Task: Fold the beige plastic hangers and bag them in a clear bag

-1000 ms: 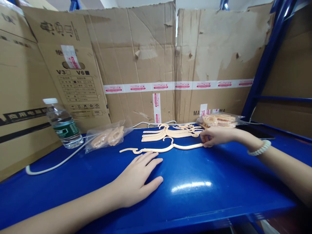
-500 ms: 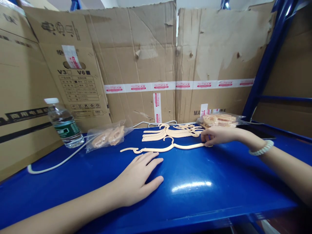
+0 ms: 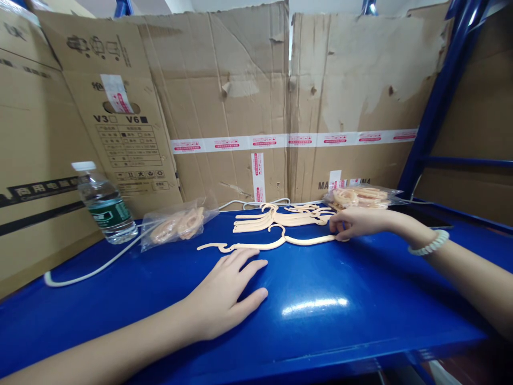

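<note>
A cream folding clothes hanger (image 3: 308,241) lies spread out on the blue tabletop (image 3: 340,342), its hook pointing away from me. My right hand (image 3: 356,221) has its fingers closed at the hanger's right end, which they partly hide. Flat on the table with fingers spread, my left hand (image 3: 224,299) reaches the near side of the hanger's left arm; whether the fingertips touch it I cannot tell. Just behind is a row of more cream hangers (image 3: 256,222), stacked close together.
Clear plastic bags with folded hangers lie at left (image 3: 174,227) and back right (image 3: 360,198). A water bottle (image 3: 106,211) stands at left beside a white cable (image 3: 100,272). Cardboard sheets (image 3: 224,107) wall off the back, and a blue metal post (image 3: 435,101) rises at right.
</note>
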The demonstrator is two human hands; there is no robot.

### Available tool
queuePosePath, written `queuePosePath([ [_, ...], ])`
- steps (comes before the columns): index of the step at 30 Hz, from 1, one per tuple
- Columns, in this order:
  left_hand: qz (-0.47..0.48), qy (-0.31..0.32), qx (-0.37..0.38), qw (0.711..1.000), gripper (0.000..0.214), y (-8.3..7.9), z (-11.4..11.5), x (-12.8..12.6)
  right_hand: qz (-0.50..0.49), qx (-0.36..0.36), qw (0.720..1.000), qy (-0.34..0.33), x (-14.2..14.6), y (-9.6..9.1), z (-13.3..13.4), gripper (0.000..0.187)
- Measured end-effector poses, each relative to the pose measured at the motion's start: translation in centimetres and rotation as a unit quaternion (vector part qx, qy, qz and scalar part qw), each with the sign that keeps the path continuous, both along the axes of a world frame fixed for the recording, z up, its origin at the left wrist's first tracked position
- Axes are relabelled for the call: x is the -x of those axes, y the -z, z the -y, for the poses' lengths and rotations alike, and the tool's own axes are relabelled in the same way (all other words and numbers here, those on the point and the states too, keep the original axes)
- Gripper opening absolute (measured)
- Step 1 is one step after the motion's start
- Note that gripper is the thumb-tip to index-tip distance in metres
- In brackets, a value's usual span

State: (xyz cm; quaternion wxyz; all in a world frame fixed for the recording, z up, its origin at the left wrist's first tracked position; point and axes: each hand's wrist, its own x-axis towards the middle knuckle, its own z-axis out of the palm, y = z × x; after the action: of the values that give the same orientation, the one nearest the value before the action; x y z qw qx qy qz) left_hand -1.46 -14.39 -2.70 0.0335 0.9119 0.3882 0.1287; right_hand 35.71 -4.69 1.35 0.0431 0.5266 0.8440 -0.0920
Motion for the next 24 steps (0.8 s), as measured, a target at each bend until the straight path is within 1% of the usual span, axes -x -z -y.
queuePosePath([
  [3, -0.016, -0.015, 0.007, 1.0, 0.047, -0.07, 0.06, 0.04, 0.0, 0.001, 1.0, 0.002, 0.0, 0.0, -0.02, 0.026],
  [6, -0.034, -0.041, 0.031, 0.998, 0.054, 0.01, 0.02, 0.11, 0.002, 0.0, 1.0, 0.003, 0.06, -0.03, 0.01, 0.027],
  [9, -0.04, -0.048, 0.037, 0.997, 0.056, 0.12, -0.01, 0.14, 0.008, -0.001, 1.0, 0.006, 0.13, -0.01, -0.02, 0.027],
  [16, -0.021, -0.041, -0.019, 0.999, 0.051, 0.66, -0.03, 0.2, 0.021, -0.006, 1.0, 0.012, 0.57, -0.05, 0.12, 0.027],
  [21, -0.024, -0.035, -0.03, 0.999, 0.05, 0.65, -0.07, 0.21, 0.03, -0.014, 0.999, 0.015, 0.72, -0.03, 0.34, 0.027],
  [23, -0.02, -0.009, -0.035, 0.999, 0.046, 0.32, -0.03, 0.08, 0.02, -0.052, 0.998, 0.0, 0.63, -0.1, 0.17, 0.024],
  [24, -0.02, 0.018, -0.034, 0.999, 0.043, 0.11, 0.0, -0.01, 0.009, -0.093, 0.996, -0.007, 0.58, -0.19, 0.01, 0.023],
])
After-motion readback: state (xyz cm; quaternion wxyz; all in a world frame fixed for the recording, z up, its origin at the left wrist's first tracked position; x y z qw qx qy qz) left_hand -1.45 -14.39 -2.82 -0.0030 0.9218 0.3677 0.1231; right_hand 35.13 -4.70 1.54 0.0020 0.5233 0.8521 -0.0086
